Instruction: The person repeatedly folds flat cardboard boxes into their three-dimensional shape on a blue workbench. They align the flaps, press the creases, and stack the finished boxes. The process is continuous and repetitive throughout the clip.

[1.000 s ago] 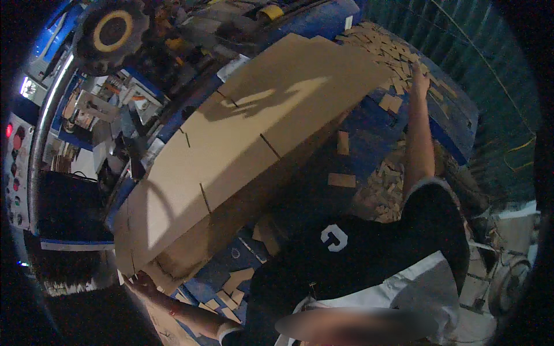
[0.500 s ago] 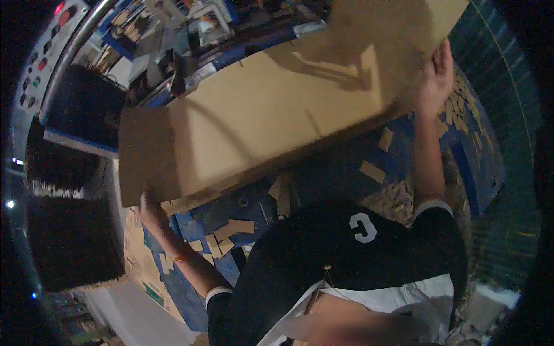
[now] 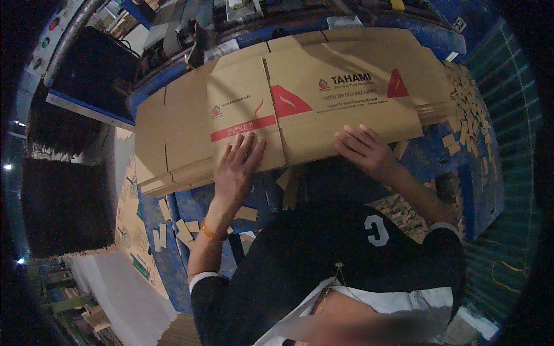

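Observation:
A flattened cardboard box [image 3: 311, 127] with red and dark print lies face up across the blue work table [image 3: 196, 210]. Beneath and beside it, at the left, are more flat brown cardboard blanks [image 3: 153, 135] in a stack. The fingers of my left hand [image 3: 235, 164] rest stretched out on the printed box, left of its middle, near the close edge. Farther right, my right hand [image 3: 369, 151] lies with extended fingers over the same near edge. Neither palm shows anything held.
Small cardboard offcuts [image 3: 246, 214] are strewn on the table's near side, and many more scraps [image 3: 461, 109] cover its right end. Machine parts [image 3: 242, 11] stand along the back. A control panel with buttons [image 3: 46, 43] is at the upper left, above dark stacked sheets [image 3: 66, 207].
Earlier my hands gripped a large cardboard sheet by its two ends, tilted up with a plain face showing. Now the printed face lies flat, and both hands have moved inward onto the near edge.

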{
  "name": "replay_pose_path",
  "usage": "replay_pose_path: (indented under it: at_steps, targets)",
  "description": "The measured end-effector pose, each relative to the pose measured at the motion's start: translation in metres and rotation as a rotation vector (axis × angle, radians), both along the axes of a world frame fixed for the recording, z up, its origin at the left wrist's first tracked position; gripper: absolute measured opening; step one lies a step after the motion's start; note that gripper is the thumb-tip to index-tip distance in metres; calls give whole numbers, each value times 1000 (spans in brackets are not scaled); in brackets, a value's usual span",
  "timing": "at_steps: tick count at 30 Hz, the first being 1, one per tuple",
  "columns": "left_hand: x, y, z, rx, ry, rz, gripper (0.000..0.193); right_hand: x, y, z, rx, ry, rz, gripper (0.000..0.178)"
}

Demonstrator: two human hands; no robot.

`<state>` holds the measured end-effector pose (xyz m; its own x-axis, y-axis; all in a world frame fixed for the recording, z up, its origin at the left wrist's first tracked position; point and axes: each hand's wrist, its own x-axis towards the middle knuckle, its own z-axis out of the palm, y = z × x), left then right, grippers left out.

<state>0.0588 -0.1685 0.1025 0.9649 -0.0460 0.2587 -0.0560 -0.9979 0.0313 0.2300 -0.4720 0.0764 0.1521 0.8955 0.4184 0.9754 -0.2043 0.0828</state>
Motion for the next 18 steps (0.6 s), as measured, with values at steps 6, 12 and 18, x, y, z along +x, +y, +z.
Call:
replay_pose_path:
  at_steps: [6,12,18]
  targets:
    - [9,13,13,-64,-26,-82,52,26,18,12,137,-40,129,35]
    - [74,67,21,-328,-267,18,52,106,77,27,93,22,158,32]
    - [164,110,6,-193,-461,39,53,173,118,5,86,462,115,31]
